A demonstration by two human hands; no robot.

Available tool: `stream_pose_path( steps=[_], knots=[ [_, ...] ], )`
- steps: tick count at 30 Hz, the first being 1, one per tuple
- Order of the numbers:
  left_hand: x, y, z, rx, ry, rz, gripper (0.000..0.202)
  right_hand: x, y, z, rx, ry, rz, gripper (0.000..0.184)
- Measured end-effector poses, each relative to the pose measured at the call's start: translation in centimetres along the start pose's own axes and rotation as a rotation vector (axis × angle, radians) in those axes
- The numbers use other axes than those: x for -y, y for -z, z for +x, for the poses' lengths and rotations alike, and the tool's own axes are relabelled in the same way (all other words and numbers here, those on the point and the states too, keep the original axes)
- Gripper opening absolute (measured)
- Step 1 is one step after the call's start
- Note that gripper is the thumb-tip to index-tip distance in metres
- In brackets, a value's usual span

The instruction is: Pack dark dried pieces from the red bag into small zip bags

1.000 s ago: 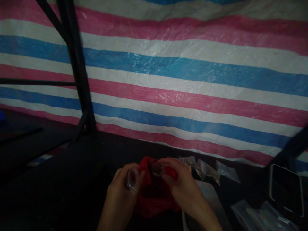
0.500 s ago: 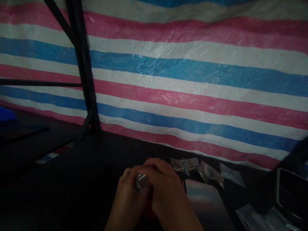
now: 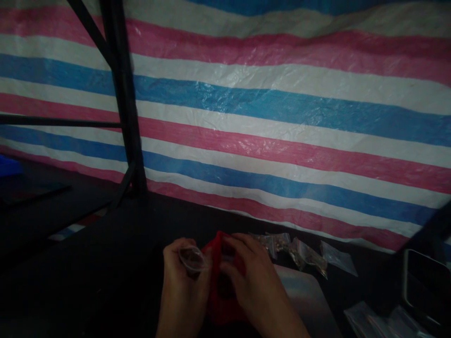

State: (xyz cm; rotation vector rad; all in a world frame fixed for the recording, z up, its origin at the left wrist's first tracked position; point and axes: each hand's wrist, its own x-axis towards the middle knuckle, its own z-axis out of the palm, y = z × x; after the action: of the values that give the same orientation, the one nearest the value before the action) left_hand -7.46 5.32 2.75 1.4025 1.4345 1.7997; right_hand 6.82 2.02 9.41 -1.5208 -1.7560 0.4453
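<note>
"Bags with small brownish pieces [image 3: 306, 258] lie beyond the right hand [image 3: 252, 277], in a loose row. What else is around?"

"Near the right forearm, one flat silvery plate [image 3: 305, 291] lies, partly covered by this arm. Farther to the right are a flat clear bag [image 3: 338, 258], a pile of clear bags [image 3: 369, 321] and a dark device with pale rim [image 3: 428, 286]. A blue object [image 3: 9, 165] is at the far left."

"And where is the red bag [image 3: 215, 300]?"

"It is between the two hands, with its mouth upward. The hands hide much of it."

"What does each hand do?"

"The left hand [image 3: 183, 281] is curled around a clear plastic bag [image 3: 193, 259], and its thumb is against the red edge. The right hand has bent fingers at the red mouth; the light is weak, so I cannot tell whether they grip something."

"How are the materials?"

"The red one is soft and folded. The clear one shows a rounded, shiny opening. Behind, a striped sheet [image 3: 246, 94] is wrinkled and glossy, in pink, white and blue."

"And the edges?"

"The black surface [image 3: 141, 263] meets the sheet at the back. To the left of the left hand it extends widely, toward a black post [image 3: 123, 103] with thin bars."
</note>
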Motion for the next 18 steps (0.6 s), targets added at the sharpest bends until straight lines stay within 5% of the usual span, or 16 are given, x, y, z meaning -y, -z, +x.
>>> stream_pose_path(
  steps=[7,11,18],
  knots=[
    [-0.4,-0.5,-1.1,0.049,-0.181,0.031,0.041,2.9,0.7,-1.0,-0.003,-0.067,0.132,0.018],
    [-2.0,-1.4,-2.6,0.211,-0.217,0.146,0.056,1.5,3.7,-1.4,-0.175,-0.149,0.211,0.017],
    [-2.6,-2.7,-6.2,0.393,-0.593,0.247,0.08,-3.1,10.4,-4.5,-0.2,-0.264,0.054,0.021]
  ],
)
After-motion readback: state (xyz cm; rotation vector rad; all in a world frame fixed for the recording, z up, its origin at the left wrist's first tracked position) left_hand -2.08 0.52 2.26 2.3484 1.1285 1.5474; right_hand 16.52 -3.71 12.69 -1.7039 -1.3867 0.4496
